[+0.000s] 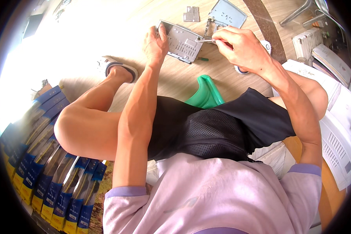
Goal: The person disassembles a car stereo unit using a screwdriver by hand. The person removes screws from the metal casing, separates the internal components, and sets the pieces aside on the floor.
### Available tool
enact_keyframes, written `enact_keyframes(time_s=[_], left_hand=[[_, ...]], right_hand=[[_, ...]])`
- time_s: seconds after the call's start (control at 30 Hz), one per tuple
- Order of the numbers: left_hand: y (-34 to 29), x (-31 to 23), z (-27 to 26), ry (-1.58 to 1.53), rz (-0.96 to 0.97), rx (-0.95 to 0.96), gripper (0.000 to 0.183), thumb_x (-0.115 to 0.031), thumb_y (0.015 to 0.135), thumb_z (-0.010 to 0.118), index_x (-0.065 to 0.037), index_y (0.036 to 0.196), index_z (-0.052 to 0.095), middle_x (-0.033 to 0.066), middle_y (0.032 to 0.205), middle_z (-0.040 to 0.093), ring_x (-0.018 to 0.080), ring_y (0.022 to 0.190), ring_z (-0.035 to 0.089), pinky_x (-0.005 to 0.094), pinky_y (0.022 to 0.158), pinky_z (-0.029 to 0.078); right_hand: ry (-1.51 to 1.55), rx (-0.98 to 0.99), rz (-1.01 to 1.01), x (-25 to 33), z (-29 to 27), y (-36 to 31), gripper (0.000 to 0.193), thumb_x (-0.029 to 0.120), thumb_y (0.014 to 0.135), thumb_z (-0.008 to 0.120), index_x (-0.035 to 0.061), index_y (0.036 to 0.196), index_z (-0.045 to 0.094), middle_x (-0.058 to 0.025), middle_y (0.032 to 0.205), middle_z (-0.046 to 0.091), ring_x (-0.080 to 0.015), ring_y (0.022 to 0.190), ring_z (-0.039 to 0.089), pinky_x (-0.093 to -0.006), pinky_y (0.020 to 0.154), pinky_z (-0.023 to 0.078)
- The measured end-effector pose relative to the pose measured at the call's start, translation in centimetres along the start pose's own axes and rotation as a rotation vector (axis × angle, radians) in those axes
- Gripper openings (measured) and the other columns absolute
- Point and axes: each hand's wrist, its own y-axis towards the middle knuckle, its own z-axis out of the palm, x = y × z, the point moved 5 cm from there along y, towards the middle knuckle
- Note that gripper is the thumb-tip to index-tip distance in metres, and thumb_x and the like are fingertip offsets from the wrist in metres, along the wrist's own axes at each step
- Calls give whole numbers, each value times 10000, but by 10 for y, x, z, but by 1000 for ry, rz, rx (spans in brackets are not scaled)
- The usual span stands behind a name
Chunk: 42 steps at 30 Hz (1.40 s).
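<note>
A silvery metal case [179,43] with rows of slots and small holes is held tilted above the floor in front of me. My left hand [156,47] is closed on its left end, thumb on the top face and fingers along the side. Between the fingertips of my right hand [241,48] is a slim metal tool [206,40], whose exact kind I cannot make out. Its tip meets the case near the upper right corner, by a small dark round spot. Just past the case's lower right corner lies a short green-handled tool [202,59], partly hidden.
Beyond the case lie a pale blue metal panel [228,13], a metal frame piece [210,27] and a small grey plate [191,14]. A green plastic piece [206,93] stands between my legs. Blue-and-yellow packages [54,191] line the left; white casings [337,136] and chair legs [296,13] are right.
</note>
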Motion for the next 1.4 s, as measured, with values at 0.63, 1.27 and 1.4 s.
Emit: enact_keyframes(time_s=[0.63, 1.27, 1.4], left_hand=[[1, 1, -1, 25, 16, -17, 501, -517, 1032, 514, -58, 1146, 678, 228, 1096, 700, 434, 1061, 648, 531, 935, 494], [-1, -1, -2, 0, -2, -11, 488, -516, 1025, 526, -69, 1146, 678, 190, 1048, 698, 406, 1041, 645, 519, 922, 492], [-1, -2, -2, -4, -2, -16, 484, -518, 1024, 530, -71, 1142, 676, 188, 1052, 697, 406, 1045, 643, 518, 923, 491]], right_hand=[[7, 19, 29, -1, 0, 1, 143, 37, 932, 654, -4, 1059, 708, -150, 949, 730, -294, 714, 703, -372, 652, 565], [61, 10, 199, -10, -2, 3, 120, 95, 949, 641, 18, 1005, 715, -167, 884, 711, -340, 791, 721, -404, 717, 581], [81, 4, 233, -16, -2, 5, 132, 106, 953, 645, 12, 1015, 715, -178, 867, 714, -326, 747, 721, -404, 679, 565]])
